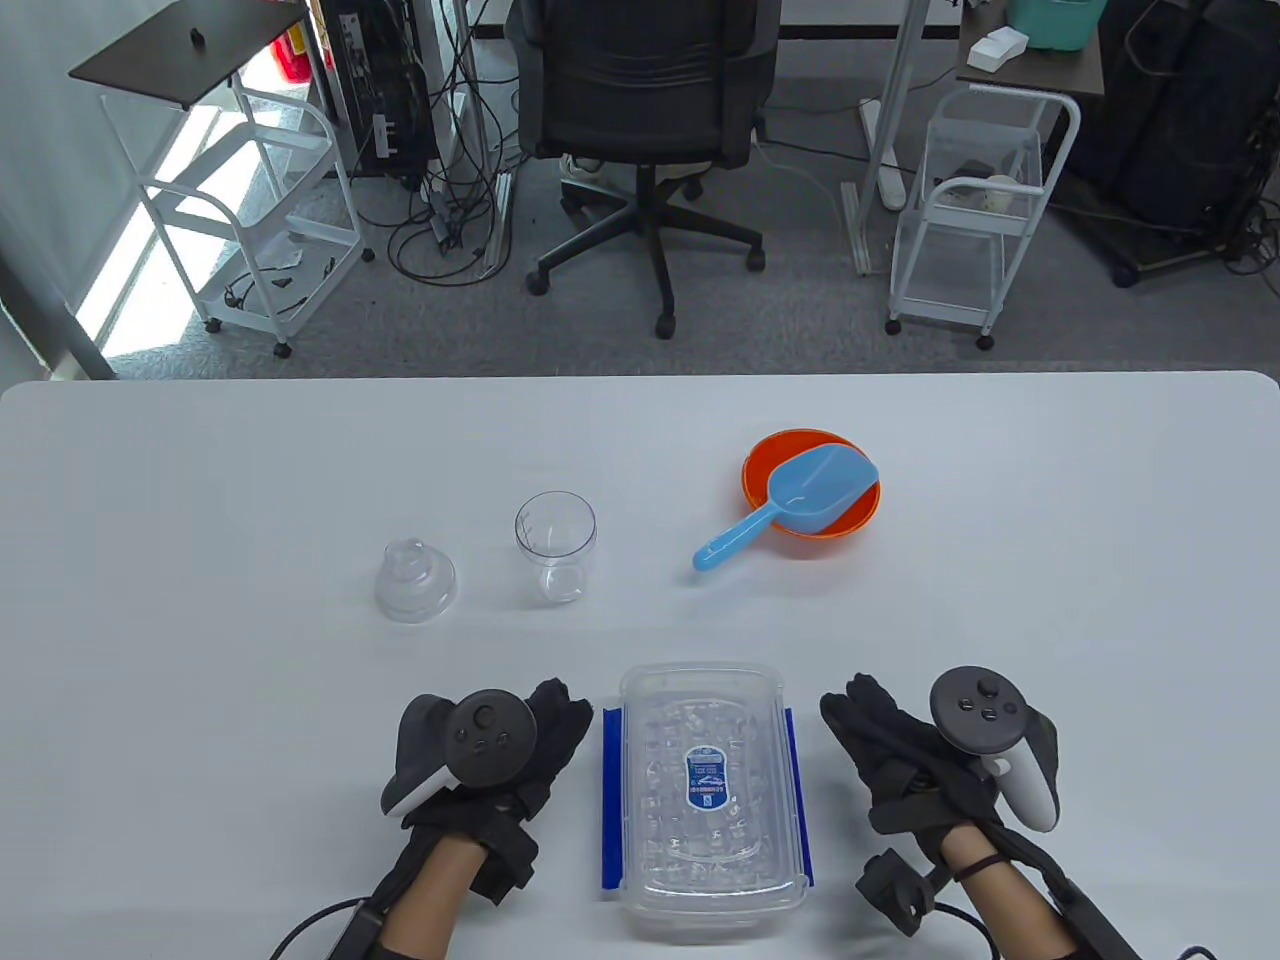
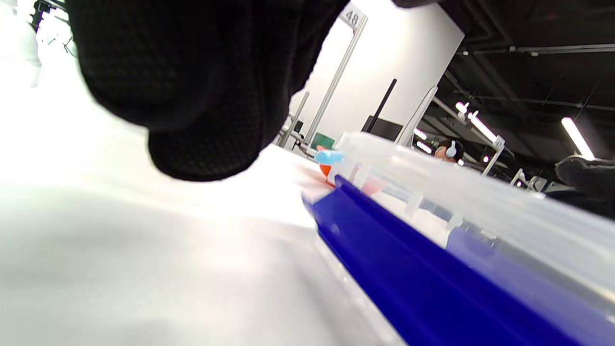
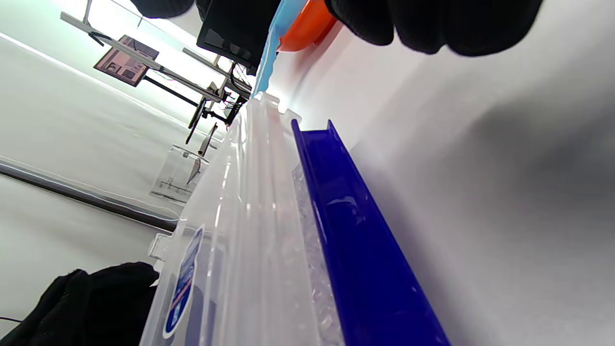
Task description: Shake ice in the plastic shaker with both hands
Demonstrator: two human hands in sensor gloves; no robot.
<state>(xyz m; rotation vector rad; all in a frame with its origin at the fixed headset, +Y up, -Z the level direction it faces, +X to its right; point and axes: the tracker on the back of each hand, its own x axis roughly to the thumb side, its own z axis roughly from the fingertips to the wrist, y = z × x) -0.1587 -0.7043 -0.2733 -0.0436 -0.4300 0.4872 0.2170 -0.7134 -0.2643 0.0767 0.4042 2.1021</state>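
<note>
1. My left hand (image 1: 490, 745) lies flat on the table (image 1: 200, 500) at the lower centre-left of the table view, fingers relaxed and grasping nothing, just beside the left blue clip (image 1: 609, 795) of the ice box (image 1: 700, 800).
2. My right hand (image 1: 905, 755) lies at the lower centre-right, fingers loosely spread and holding nothing, near the right blue clip (image 1: 794, 790) but apart from it.
3. The ice box sits between my hands at the bottom centre, lid on, cubes visible through the clear plastic. Both clips look flipped outward, so I judge the lid is unlatched, though I cannot be sure.
4. The shaker cup (image 1: 556, 545) stands upright and empty just left of centre. Its clear cap (image 1: 415, 580) rests on the table beside it, to the left, apart from it.
5. The blue scoop (image 1: 790, 505) lies in the orange bowl (image 1: 812, 485), right of centre, its handle pointing to the lower left over the rim.
6. Risks as I see them: if a clip is only half released, lifting the lid could jerk the whole box and scatter ice. The light cup could tip when I reach across it or pour from the scoop. A cap seated badly would spray ice and meltwater once shaking starts.
</note>
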